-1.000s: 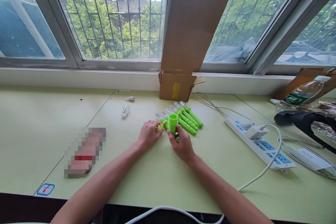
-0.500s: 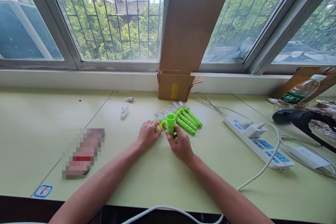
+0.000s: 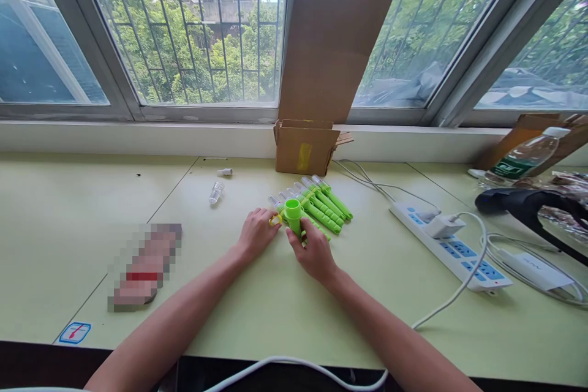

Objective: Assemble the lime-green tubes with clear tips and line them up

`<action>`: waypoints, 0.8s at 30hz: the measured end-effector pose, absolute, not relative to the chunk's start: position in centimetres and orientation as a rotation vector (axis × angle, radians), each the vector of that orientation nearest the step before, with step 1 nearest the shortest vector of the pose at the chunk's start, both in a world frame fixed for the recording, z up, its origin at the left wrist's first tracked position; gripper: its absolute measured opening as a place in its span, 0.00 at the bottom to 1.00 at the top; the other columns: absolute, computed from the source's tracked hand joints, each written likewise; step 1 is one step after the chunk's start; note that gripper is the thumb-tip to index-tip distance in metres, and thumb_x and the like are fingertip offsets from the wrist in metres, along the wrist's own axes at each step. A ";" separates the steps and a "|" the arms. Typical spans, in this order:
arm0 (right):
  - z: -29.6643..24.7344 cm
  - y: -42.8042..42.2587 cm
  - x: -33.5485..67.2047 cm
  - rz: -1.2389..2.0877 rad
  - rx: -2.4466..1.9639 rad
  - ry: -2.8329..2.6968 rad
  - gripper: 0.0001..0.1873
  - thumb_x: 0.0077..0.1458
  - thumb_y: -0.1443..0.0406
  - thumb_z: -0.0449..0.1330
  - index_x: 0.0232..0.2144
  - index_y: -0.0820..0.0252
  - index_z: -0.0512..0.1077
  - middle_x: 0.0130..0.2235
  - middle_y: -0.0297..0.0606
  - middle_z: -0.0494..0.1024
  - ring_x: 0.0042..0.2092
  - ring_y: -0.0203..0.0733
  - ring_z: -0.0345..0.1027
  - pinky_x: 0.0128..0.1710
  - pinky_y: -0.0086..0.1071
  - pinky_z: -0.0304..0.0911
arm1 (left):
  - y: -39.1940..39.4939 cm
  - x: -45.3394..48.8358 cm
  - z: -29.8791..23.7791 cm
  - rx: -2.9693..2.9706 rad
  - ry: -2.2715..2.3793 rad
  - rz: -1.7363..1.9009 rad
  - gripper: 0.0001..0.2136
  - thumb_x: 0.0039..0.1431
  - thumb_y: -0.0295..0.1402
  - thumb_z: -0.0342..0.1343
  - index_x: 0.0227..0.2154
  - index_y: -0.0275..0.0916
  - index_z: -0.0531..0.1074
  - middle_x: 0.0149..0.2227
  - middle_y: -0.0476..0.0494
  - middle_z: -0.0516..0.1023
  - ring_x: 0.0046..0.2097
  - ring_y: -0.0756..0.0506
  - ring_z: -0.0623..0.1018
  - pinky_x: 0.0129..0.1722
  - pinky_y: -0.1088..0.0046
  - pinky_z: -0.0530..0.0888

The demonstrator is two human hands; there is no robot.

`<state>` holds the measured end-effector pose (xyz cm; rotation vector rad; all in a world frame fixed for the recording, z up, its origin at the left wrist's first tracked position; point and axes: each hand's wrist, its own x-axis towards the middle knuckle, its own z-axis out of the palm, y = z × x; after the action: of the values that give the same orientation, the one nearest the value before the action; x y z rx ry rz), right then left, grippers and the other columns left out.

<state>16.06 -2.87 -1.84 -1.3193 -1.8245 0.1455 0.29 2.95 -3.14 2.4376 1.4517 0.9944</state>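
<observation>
My right hand (image 3: 312, 249) is closed around a bright green plastic tube (image 3: 293, 213), its round open mouth facing up toward me. Just left of it, my left hand (image 3: 258, 231) pinches a small yellow ring (image 3: 275, 219) between thumb and fingers. Ring and tube are close together; I cannot tell whether they touch. Beyond my hands lie several green tubes with clear tips (image 3: 324, 211), side by side on the table. To the left rest a clear plastic cap (image 3: 216, 192) and a small white nozzle-like piece (image 3: 225, 172).
A cardboard box (image 3: 301, 153) stands against the window wall. On the right are a white power strip (image 3: 450, 248) with cables, a black curved object (image 3: 528, 202) and a plastic bottle (image 3: 526, 156). A blurred-out item (image 3: 147, 266) lies at left. A white cable (image 3: 294, 362) crosses the front edge.
The green tube in my right hand has moved slightly left, nearer the yellow ring. My left hand keeps its pinch on the ring. The whole view has shifted a little.
</observation>
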 end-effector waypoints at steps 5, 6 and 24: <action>-1.9 -2.6 16.3 0.055 -1.385 -1.850 0.15 0.57 0.56 0.51 0.39 0.61 0.67 0.30 0.39 0.73 0.30 0.41 0.67 0.28 0.30 0.59 | 2.9 0.3 -3.1 2.431 1.464 1.049 0.07 0.55 0.34 0.55 0.36 0.40 0.71 0.35 0.44 0.76 0.39 0.45 0.73 0.41 0.67 0.68; -1.8 -2.5 16.4 0.038 -1.397 -1.854 0.16 0.57 0.56 0.51 0.40 0.61 0.68 0.31 0.40 0.74 0.31 0.41 0.68 0.29 0.30 0.60 | 2.9 0.3 -3.1 2.424 1.458 1.077 0.07 0.55 0.34 0.54 0.37 0.40 0.70 0.36 0.44 0.76 0.39 0.45 0.73 0.41 0.67 0.68; -1.4 -3.1 16.1 0.073 -1.406 -2.131 0.16 0.60 0.58 0.48 0.43 0.60 0.68 0.35 0.41 0.78 0.33 0.44 0.72 0.29 0.31 0.61 | 3.9 -0.6 -2.7 1.588 1.275 1.391 0.19 0.54 0.50 0.51 0.34 0.36 0.72 0.24 0.48 0.74 0.26 0.50 0.71 0.27 0.75 0.66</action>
<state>16.10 -3.12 -1.37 -1.4056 -2.1314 0.0727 -0.59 3.90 -2.69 1.5885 1.2745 1.3908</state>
